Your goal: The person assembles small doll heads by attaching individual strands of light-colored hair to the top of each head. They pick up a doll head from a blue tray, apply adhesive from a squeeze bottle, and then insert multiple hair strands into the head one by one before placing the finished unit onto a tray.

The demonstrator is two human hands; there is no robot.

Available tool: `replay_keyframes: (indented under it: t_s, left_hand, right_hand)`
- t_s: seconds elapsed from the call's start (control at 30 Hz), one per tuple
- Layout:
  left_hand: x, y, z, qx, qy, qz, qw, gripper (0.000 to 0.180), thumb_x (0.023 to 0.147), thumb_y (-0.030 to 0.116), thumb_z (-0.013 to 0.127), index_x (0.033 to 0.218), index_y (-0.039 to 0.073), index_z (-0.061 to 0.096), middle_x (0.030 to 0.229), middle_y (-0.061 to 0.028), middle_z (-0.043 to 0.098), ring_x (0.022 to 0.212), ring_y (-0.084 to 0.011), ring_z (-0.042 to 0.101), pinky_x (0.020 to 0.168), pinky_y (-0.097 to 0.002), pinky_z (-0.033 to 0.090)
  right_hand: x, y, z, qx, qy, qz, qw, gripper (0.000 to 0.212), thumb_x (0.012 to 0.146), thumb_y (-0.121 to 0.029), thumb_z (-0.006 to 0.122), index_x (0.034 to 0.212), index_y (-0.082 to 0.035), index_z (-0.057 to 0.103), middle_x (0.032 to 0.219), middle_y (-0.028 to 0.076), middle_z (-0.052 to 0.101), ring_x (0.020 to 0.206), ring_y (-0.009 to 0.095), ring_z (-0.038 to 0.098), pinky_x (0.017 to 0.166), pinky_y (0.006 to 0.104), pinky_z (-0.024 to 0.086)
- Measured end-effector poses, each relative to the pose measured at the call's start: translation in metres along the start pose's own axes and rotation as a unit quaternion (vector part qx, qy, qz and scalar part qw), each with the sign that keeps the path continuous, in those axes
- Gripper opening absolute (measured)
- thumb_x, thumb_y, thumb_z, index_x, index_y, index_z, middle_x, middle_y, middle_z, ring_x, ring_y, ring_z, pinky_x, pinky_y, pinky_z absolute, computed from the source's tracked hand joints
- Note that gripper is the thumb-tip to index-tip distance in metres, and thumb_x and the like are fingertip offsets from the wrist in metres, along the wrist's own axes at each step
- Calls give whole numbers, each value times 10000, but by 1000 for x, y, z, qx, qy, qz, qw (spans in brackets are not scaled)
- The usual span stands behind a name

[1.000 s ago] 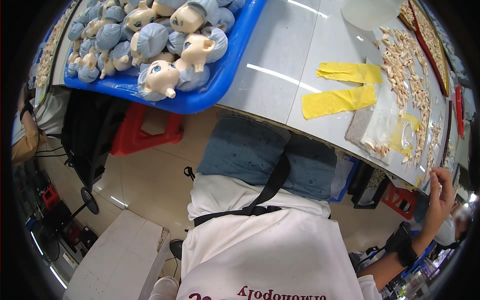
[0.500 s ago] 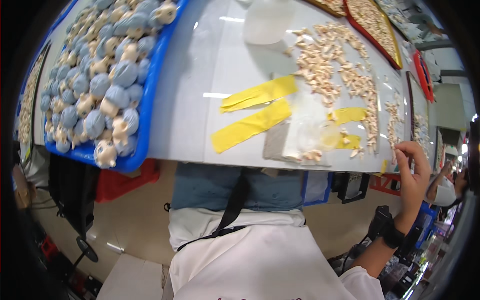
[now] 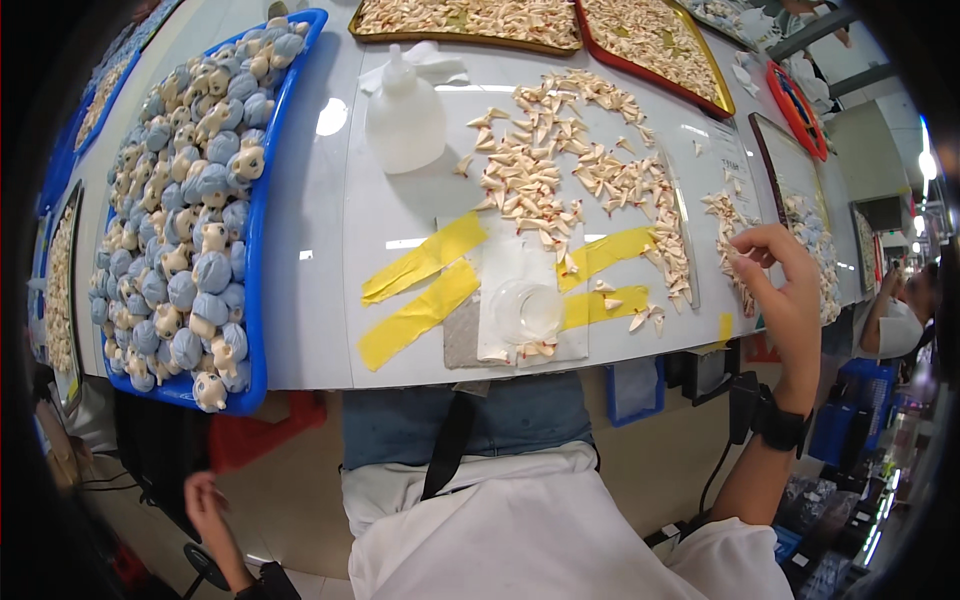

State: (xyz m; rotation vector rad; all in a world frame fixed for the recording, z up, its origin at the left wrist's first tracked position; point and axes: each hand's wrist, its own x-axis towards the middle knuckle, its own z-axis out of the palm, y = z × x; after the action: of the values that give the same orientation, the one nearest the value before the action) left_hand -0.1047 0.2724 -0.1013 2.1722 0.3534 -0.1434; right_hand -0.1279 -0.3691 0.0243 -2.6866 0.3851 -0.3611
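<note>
My right hand is over the right part of the table, thumb and forefinger tips pinched together. Whatever lies between them is too small to make out. Beneath and beside those fingertips runs a strip of small pointed cream pieces. A larger scatter of red-tipped cream pieces lies farther left. Down at the lower left, below the table's level, my left hand is raised with loosely stretched fingers and nothing visible in it. Nearest to it is a blue tray full of cream figurines with blue rounded tops.
A translucent squeeze bottle stands behind yellow tape strips. By the front edge sits a clear round cup on a white sheet. Trays of pieces line the back. A red oval basket is at far right. People work beyond.
My view has shifted, so the table sits lower and more of its back shows. My left hand has come into view at the lower left. My right hand stays pinched beside the right-hand strip.
</note>
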Motion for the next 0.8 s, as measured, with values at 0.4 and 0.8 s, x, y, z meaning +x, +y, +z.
replay_keyframes:
  t_s: [0.4, 0.8]
  left_hand:
    - [50, 268, 114, 308, -26, 392, 867, 384, 872, 241, 509, 1240, 130, 495, 1349, -121, 365, 1274, -321, 288, 1051, -412, 203]
    - [43, 276, 121, 237, -66, 425, 871, 339, 728, 40, 634, 1058, 109, 592, 1137, -101, 471, 947, -256, 501, 830, -333, 402]
  right_hand:
    - [9, 1, 13, -99, -2, -44, 994, 92, 702, 7, 570, 779, 2, 520, 750, 110, 497, 708, 252, 503, 663, 310, 403]
    - [5, 12, -4, 71, 59, 63, 994, 81, 787, 37, 524, 859, 2, 538, 789, 20, 535, 722, 59, 473, 662, 191, 377]
